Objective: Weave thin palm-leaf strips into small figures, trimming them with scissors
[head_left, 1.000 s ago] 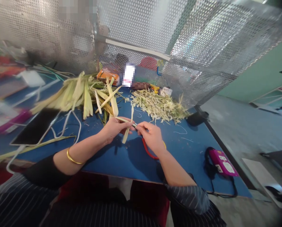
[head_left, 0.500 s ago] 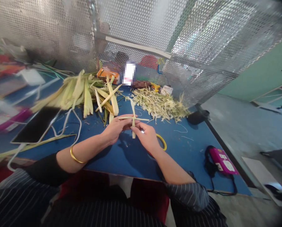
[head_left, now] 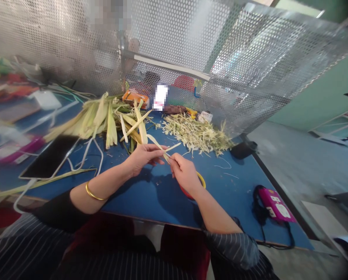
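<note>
My left hand and my right hand meet above the blue table, closed on crossed strips of pale corn husk. One strip end points up and left past my left fingers, and another sticks out to the right. Where the strips cross is partly hidden by my fingertips. Beneath my right wrist lies a yellow and red ring-shaped thing, mostly covered. Beyond my left hand is a heap of long corn husks. A pile of shredded husk scraps lies past my right hand.
A black-screened tablet with white cables lies left. An orange packet and a blurred-out bright screen stand against the perforated partition. To the right are a black cup and a magenta box with a black strap.
The crossed husk has turned: its upright strip now slants up to the left. My right hand has shifted slightly right and down, its fingers curled more. The view has tilted slightly.
</note>
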Action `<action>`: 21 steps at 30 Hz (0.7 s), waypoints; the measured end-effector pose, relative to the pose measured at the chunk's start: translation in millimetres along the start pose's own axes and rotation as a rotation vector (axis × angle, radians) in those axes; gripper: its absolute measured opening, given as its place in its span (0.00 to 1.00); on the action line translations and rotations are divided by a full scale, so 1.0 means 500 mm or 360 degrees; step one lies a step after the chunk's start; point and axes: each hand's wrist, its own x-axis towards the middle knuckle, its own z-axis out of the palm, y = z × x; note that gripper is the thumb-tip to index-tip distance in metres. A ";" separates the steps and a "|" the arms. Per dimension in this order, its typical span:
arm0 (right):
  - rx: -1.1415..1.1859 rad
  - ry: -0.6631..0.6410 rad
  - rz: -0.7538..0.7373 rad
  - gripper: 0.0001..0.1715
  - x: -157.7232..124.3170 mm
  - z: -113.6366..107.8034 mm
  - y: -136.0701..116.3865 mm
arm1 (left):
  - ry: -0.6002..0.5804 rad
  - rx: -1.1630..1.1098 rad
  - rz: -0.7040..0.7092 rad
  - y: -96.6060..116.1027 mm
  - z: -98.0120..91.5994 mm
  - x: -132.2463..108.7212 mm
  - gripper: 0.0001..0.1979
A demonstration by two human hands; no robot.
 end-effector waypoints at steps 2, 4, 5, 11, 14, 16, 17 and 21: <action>-0.0035 -0.0002 0.0010 0.15 0.001 0.001 0.001 | 0.0044 0.0040 0.0059 -0.003 0.005 -0.001 0.14; -0.0057 0.0019 0.0018 0.15 0.002 0.003 0.001 | 0.0096 0.0032 0.0093 -0.003 0.010 -0.002 0.13; -0.0066 0.0035 0.0020 0.15 0.001 0.004 0.001 | 0.0116 0.0013 0.0099 -0.002 0.011 -0.003 0.14; -0.0098 0.0038 -0.0064 0.16 -0.001 0.002 0.001 | 0.0058 -0.0078 0.0014 -0.006 0.010 -0.003 0.15; -0.0073 0.0273 -0.0201 0.13 0.007 -0.011 0.010 | 0.0093 -0.0137 0.0040 -0.008 0.008 -0.002 0.13; -0.0105 0.0509 -0.0299 0.10 0.015 -0.018 0.020 | 0.0071 -0.0183 0.0037 -0.006 0.009 -0.004 0.12; -0.0144 0.0552 -0.0355 0.11 0.019 -0.020 0.025 | 0.0047 -0.0196 0.0027 -0.006 0.010 -0.006 0.12; -0.0291 0.0297 -0.0521 0.08 0.027 -0.016 0.036 | -0.0105 -0.0227 0.0013 -0.006 0.013 -0.009 0.10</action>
